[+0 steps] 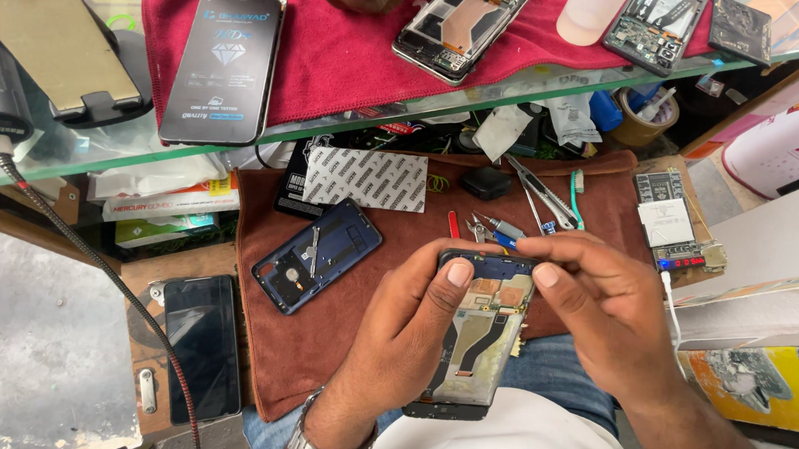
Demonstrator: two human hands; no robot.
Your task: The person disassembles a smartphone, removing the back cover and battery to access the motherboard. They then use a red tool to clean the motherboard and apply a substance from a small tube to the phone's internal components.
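Blue-framed opened phone (478,340) cradled upright in left hand (399,348), thumb bracing top, w/ right hand (602,307) pinching its 12 o'clock edge, tweezers (542,196) parked beyond.

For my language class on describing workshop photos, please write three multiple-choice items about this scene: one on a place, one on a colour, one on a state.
1. Where does the blue back cover lie?
A on the brown cloth
B on the glass shelf
C in a hand

2. What colour is the cloth on the glass shelf?
A green
B red
C white

3. The phone in both hands is
A opened
B closed
C wrapped

Answers: 1 A, it rests left of the left hand. 2 B, the upper cloth is red. 3 A, inner parts show under the right hand.
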